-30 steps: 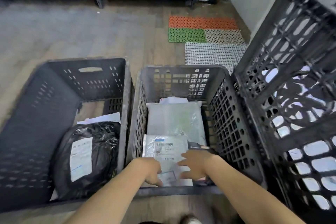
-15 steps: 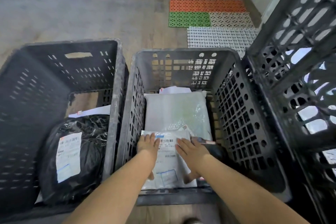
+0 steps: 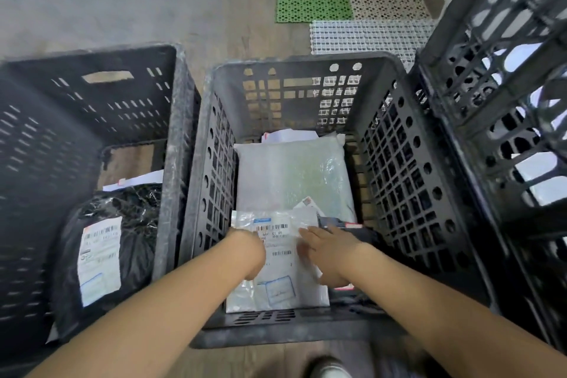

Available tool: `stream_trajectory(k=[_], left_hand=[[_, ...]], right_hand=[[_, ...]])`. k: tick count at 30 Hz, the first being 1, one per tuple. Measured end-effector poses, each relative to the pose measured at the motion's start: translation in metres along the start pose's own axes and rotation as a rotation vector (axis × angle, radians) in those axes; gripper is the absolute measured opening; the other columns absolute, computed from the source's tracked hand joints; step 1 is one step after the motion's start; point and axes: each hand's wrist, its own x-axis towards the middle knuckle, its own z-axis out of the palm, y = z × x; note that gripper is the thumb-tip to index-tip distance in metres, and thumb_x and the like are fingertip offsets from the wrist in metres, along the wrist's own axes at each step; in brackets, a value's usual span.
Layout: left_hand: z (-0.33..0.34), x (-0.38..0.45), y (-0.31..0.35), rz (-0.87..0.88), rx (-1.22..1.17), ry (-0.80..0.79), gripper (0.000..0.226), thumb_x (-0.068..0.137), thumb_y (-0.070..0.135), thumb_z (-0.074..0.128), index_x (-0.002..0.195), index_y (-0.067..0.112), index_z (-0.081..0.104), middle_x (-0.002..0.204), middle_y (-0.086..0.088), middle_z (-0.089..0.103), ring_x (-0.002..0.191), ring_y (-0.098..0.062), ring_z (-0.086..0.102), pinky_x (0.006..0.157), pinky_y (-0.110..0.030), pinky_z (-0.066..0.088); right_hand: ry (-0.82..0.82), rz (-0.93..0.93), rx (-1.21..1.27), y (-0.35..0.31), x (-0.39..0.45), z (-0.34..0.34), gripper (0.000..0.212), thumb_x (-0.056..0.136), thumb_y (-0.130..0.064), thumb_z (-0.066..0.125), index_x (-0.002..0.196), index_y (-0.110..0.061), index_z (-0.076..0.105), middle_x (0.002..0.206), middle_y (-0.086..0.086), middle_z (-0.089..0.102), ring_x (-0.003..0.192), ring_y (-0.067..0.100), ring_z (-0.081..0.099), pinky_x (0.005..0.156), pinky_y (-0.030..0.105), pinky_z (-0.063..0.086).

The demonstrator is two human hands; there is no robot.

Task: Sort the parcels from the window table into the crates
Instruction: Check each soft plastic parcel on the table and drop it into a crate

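Room: middle crate [image 3: 306, 89] walls close left and right of both grips.
Left hand [image 3: 248, 252]: fingers hidden; grip unclear.
Right hand [image 3: 329, 250]: flat on white parcel [image 3: 277, 288].
Parcel: labelled, crinkled, under both grips.

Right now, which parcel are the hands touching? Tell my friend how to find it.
Find the middle crate of the black ones. At its near end lies a flat white mailer under both hands. Unlike the bigger bubble-wrap parcel behind it, it shows a barcode label and a blue stamp.

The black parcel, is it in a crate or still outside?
In: the black parcel lies inside the left crate, walls on every side.
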Motion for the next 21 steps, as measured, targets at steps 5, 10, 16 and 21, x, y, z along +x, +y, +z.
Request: stream_trajectory(k=[5, 10, 16, 21], left_hand=[[0.002, -0.016, 0.012, 0.094, 0.123, -0.034, 0.073, 0.097, 0.006, 0.04, 0.154, 0.022, -0.001, 0.16, -0.01, -0.012, 0.137, -0.032, 0.032, 0.097, -0.04, 0.041], [0.007, -0.017, 0.01, 0.094, 0.124, -0.04, 0.076, 0.096, 0.003, 0.037, 0.152, 0.03, -0.007, 0.158, -0.006, -0.019, 0.14, -0.033, 0.027, 0.101, -0.041, 0.04], [0.009, -0.019, 0.007, 0.146, -0.067, -0.057, 0.06, 0.103, 0.022, 0.033, 0.15, 0.042, 0.001, 0.157, -0.006, -0.025, 0.14, -0.036, 0.027, 0.107, -0.042, 0.038], [0.012, -0.029, 0.007, 0.098, -0.168, 0.028, 0.058, 0.103, 0.019, 0.034, 0.151, 0.038, 0.009, 0.16, -0.006, -0.011, 0.144, -0.032, 0.02, 0.113, -0.042, 0.029]], right_hand=[[-0.012, -0.064, -0.007, 0.003, -0.006, 0.011, 0.061, 0.098, -0.018, 0.045, 0.152, -0.013, 0.018, 0.161, 0.005, -0.009, 0.148, 0.021, -0.002, 0.12, 0.044, 0.005], [-0.016, -0.048, 0.034, 0.001, -0.004, 0.011, 0.062, 0.096, -0.014, 0.046, 0.153, -0.015, 0.019, 0.162, 0.002, -0.003, 0.147, 0.021, 0.008, 0.119, 0.043, 0.012], [-0.085, 0.006, 0.105, 0.004, 0.004, 0.026, 0.057, 0.094, -0.014, 0.047, 0.147, -0.014, 0.026, 0.153, 0.005, 0.029, 0.136, 0.025, 0.034, 0.115, 0.043, 0.025], [-0.065, 0.001, -0.063, 0.0, -0.017, 0.008, 0.06, 0.094, -0.017, 0.053, 0.148, -0.013, 0.027, 0.153, 0.006, 0.026, 0.14, 0.025, 0.027, 0.114, 0.045, 0.025]])
